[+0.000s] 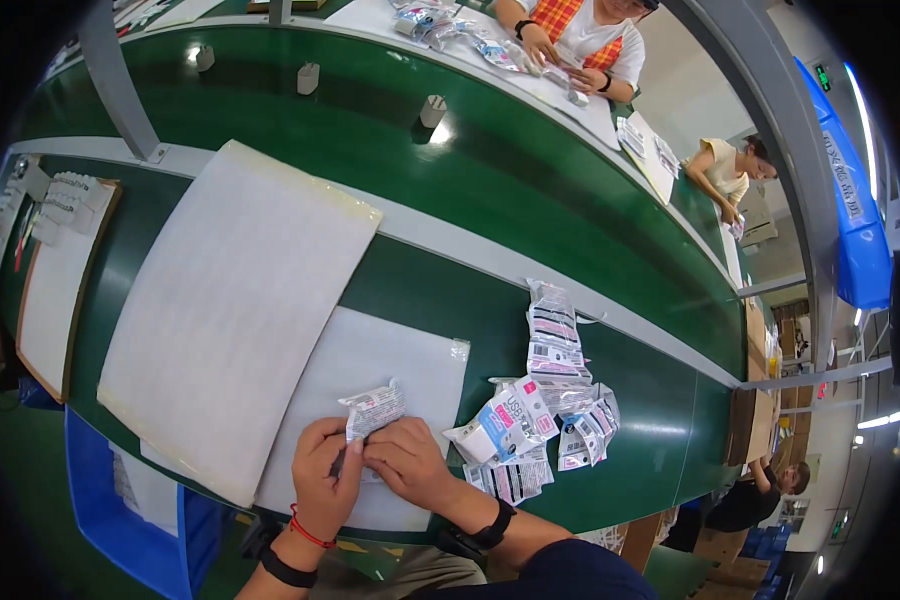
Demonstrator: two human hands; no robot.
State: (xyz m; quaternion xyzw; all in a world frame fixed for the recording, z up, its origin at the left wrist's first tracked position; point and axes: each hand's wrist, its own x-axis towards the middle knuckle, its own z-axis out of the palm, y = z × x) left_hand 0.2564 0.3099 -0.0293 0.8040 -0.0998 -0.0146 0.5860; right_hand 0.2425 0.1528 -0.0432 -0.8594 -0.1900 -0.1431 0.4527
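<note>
Both my hands meet over a white foam sheet [405, 350] at the near edge of the green bench. Between them is a small printed plastic packet [373, 408], its upper end sticking out past my fingers, tilted to the right. My left hand [327, 470] pinches its lower end with the thumb. Curled fingers of my right hand [407, 460] press on the packet from the other side; what lies under them is hidden. To the right of my hands lies a loose pile of similar white, pink and blue packets [510, 420].
A larger white foam sheet [235, 310] covers the bench to the left. Beyond a grey rail, several small white blocks [432, 111] stand on a green conveyor belt [370, 140]. A blue bin [120, 510] sits low at left. Co-workers [580, 50] handle packets across the belt.
</note>
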